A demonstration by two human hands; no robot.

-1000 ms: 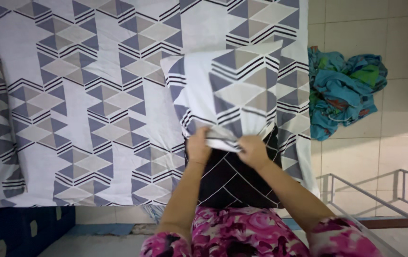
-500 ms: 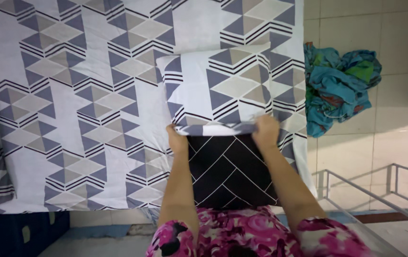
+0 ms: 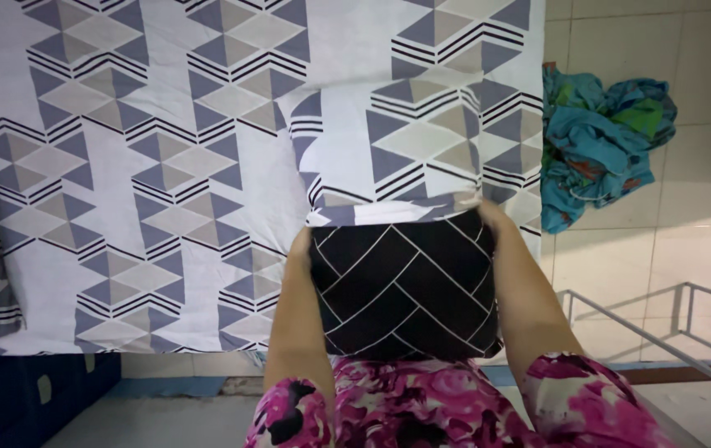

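A black pillow [image 3: 401, 286] with thin white lines stands half out of a white pillowcase [image 3: 405, 153] printed with grey and navy triangles. The pillowcase lies on a bed sheet [image 3: 123, 166] of the same pattern. My left hand [image 3: 300, 249] grips the case's open edge at the pillow's left corner. My right hand [image 3: 488, 217] grips that edge at the pillow's right corner. Both hands are partly hidden behind the pillow. My pink floral sleeves [image 3: 289, 419] show at the bottom.
A heap of blue and green cloth [image 3: 596, 145] lies on the tiled floor [image 3: 687, 207] right of the bed. A metal rail frame [image 3: 654, 328] stands at the lower right. The bed's dark blue base [image 3: 32, 394] shows at the lower left.
My hands moved apart from the middle of the case's edge to its two corners. The black pillow has risen toward me and shows more of its face.
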